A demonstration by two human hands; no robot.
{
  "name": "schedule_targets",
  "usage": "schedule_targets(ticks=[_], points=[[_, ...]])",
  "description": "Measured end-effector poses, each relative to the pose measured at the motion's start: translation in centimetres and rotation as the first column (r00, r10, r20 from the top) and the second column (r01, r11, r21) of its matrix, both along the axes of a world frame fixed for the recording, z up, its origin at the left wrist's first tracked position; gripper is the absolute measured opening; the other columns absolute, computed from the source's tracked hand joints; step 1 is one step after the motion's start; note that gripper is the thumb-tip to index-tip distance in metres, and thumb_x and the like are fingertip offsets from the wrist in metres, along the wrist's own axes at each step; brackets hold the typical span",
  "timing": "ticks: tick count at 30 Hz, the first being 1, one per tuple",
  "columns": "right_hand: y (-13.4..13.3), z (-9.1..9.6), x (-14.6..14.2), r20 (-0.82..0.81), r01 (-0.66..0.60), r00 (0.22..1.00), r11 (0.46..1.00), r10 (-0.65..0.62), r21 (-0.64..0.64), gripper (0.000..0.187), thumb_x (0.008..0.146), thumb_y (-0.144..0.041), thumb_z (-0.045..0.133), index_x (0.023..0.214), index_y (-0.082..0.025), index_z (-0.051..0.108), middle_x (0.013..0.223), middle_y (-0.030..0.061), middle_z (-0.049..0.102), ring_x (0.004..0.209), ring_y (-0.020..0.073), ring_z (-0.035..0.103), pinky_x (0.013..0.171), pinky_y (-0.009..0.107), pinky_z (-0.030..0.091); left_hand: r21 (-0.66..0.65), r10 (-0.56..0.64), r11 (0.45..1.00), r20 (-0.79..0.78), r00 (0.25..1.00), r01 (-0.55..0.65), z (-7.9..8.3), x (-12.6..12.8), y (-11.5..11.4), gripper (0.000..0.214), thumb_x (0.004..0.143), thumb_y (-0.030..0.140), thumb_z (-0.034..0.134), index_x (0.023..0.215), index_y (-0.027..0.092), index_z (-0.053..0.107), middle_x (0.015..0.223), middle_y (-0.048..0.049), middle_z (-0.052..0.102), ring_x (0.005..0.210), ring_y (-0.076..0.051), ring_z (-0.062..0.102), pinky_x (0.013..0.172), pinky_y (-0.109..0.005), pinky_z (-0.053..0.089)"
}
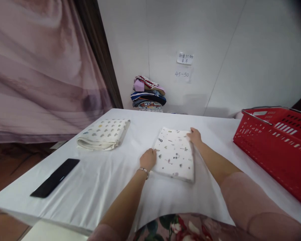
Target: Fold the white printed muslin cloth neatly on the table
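Observation:
A folded white cloth with small dark prints (pixel 175 154) lies flat on the white-covered table (pixel 110 187), right in front of me. My left hand (pixel 147 159), with a bracelet at the wrist, grips the cloth's left edge with curled fingers. My right hand (pixel 195 136) rests on its far right corner, fingers bent down onto the fabric. A second folded cloth with pale dots (pixel 104 134) sits apart at the far left of the table.
A black phone (pixel 55 177) lies near the table's left front edge. A red plastic basket (pixel 278 144) stands at the right. A stack of folded clothes (pixel 148 93) sits by the wall behind the table. A pink curtain (pixel 40 67) hangs at left.

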State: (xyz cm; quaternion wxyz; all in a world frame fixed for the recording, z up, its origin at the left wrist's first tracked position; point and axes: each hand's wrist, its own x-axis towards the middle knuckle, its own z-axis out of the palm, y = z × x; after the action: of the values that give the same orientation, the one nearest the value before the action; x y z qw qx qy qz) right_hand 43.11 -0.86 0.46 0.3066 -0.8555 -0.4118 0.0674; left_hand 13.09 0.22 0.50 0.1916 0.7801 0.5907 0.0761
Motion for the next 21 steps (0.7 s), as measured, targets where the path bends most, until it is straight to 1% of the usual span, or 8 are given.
schedule_targets(ticks=[3,6,8,11,13,15,18,21], points=[[1.1,0.1,-0.9,0.061,-0.073,0.996,0.997,0.072,0.011,0.054,0.075,-0.017,0.049,0.127,-0.005,0.046,0.132,0.0181,0.046,0.126,0.0289,0.038,0.105,0.038,0.028,-0.024,0.004,1.0,0.055,0.998,-0.003,0.1,0.1,-0.8,0.04,0.091,0.042,0.027,0.091,0.018,0.059,0.097,-0.0101,0.067,0.088,-0.022,0.062,0.072,-0.03,0.041],[0.2,-0.5,-4.3,0.148,-0.255,0.957,0.967,0.249,0.022,0.051,0.079,-0.023,0.048,0.129,-0.014,0.045,0.141,0.0121,0.037,0.133,0.0254,0.025,0.11,0.038,0.019,-0.026,0.003,1.0,0.1,0.995,0.0,0.2,-0.3,-1.1,0.041,0.091,0.041,0.028,0.09,0.019,0.062,0.096,-0.0093,0.067,0.087,-0.021,0.061,0.071,-0.029,0.04],[-0.7,-1.0,-7.4,0.174,-0.388,0.908,0.922,0.382,0.0,0.051,0.082,-0.031,0.047,0.13,-0.017,0.043,0.142,0.0089,0.036,0.134,0.023,0.025,0.11,0.036,0.019,-0.031,0.006,1.0,0.109,0.994,-0.003,0.1,-0.5,-1.1,0.041,0.091,0.038,0.027,0.089,0.019,0.063,0.095,-0.0091,0.068,0.086,-0.02,0.061,0.07,-0.029,0.04],[-1.3,-1.3,-11.6,0.174,-0.57,0.795,0.814,0.581,-0.11,0.057,0.086,-0.041,0.041,0.136,-0.016,0.034,0.147,0.0106,0.028,0.136,0.0248,0.018,0.109,0.041,0.016,-0.007,0.025,1.0,0.101,0.995,-0.024,-0.1,-0.5,-1.2,0.042,0.091,0.037,0.027,0.089,0.019,0.064,0.094,-0.009,0.067,0.085,-0.02,0.062,0.07,-0.029,0.04],[-0.9,-1.2,-13.4,0.162,-0.588,0.776,0.792,0.61,-0.164,0.056,0.088,-0.043,0.037,0.137,-0.016,0.032,0.147,0.0109,0.027,0.136,0.0246,0.017,0.108,0.042,0.015,0.02,0.028,0.999,0.1,0.995,-0.03,-0.4,-0.4,-1.4,0.042,0.092,0.037,0.026,0.088,0.019,0.065,0.094,-0.0087,0.067,0.085,-0.02,0.062,0.071,-0.029,0.04],[0.2,-0.9,-14.0,0.175,-0.553,0.794,0.811,0.582,-0.19,0.048,0.089,-0.04,0.036,0.131,-0.017,0.038,0.142,0.0114,0.035,0.133,0.0244,0.023,0.106,0.042,0.019,0.046,0.018,0.999,0.102,0.995,-0.023,-0.7,-0.4,-1.6,0.042,0.092,0.037,0.026,0.088,0.019,0.065,0.094,-0.0087,0.066,0.085,-0.019,0.061,0.071,-0.028,0.04],[2.7,-0.3,-13.2,0.211,-0.464,0.842,0.866,0.496,-0.186,0.032,0.089,-0.026,0.037,0.116,-0.016,0.05,0.127,0.0117,0.05,0.124,0.023,0.035,0.1,0.037,0.027,0.082,0.011,0.996,0.12,0.993,-0.021,-1.1,-0.5,-1.8,0.043,0.093,0.038,0.026,0.088,0.019,0.064,0.091,-0.0083,0.066,0.084,-0.019,0.061,0.069,-0.028,0.04],[5.3,0.2,-11.4,0.218,-0.409,0.872,0.897,0.438,-0.167,0.034,0.086,-0.014,0.037,0.118,-0.014,0.05,0.125,0.0123,0.051,0.122,0.0217,0.038,0.101,0.034,0.027,0.115,0.02,0.992,0.178,0.984,-0.041,-1.5,-0.5,-2.0,0.039,0.093,0.037,0.027,0.096,0.02,0.061,0.095,-0.0072,0.064,0.085,-0.018,0.061,0.069,-0.027,0.04]])
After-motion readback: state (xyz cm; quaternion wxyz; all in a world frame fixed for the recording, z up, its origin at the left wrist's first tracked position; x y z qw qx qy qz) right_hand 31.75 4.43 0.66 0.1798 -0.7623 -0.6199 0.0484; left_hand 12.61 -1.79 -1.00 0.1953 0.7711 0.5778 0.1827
